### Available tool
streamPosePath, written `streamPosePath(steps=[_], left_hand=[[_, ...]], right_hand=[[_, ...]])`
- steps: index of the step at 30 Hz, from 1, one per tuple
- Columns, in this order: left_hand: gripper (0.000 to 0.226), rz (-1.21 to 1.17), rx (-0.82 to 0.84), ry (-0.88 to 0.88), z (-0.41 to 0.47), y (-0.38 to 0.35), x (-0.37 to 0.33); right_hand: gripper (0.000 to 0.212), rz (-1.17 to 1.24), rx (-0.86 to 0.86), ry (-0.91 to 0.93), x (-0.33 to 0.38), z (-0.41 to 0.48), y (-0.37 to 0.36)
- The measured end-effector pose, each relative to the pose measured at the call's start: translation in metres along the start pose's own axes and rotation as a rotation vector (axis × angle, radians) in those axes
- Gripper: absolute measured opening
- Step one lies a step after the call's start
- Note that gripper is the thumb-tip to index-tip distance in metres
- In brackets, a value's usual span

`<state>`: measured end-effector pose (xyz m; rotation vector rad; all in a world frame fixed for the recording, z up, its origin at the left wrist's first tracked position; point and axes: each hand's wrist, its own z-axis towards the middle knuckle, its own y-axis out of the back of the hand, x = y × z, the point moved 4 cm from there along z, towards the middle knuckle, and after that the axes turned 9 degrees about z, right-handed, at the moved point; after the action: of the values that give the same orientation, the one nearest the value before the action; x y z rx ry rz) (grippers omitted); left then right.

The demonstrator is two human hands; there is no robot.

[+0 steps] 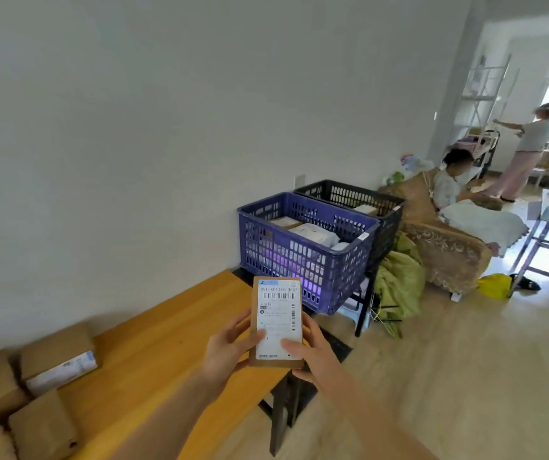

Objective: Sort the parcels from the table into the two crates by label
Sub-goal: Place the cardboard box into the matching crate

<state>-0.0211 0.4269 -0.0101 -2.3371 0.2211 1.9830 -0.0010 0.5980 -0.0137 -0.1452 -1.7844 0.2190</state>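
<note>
my left hand (225, 350) and right hand (312, 355) both clasp flat parcel (276, 322), label facing me; blue crate (303, 257) just beyond, black crate (362, 199) behind it.

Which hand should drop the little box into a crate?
Probably the right hand. Both hands hold the small parcel, but the blue crate and black crate sit ahead to the right, nearer that hand than the left hand.
</note>
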Motion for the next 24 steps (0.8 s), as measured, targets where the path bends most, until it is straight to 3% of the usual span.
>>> streamPosePath(steps=[3,7,13,20,24], left_hand=[[0.052,-0.01,0.016,0.022,0.015,-0.047,-0.005],[0.039,-0.003,0.062,-0.004,0.036,-0.102,-0.023],[0.043,0.011,0.15,-0.026,0.086,-0.164,-0.051],[0.037,-0.025,0.216,-0.046,0.188,-0.223,-0.082],[0.043,-0.051,0.271,-0.079,0.254,-0.259,-0.099]], right_hand=[[0.082,-0.015,0.014,0.013,0.017,0.002,0.047],[0.073,-0.021,-0.057,0.017,0.032,0.014,0.105],[0.079,0.029,-0.149,0.06,0.059,0.046,0.17],[0.062,0.098,-0.221,0.131,0.104,0.114,0.236],[0.074,0.114,-0.265,0.193,0.136,0.157,0.271]])
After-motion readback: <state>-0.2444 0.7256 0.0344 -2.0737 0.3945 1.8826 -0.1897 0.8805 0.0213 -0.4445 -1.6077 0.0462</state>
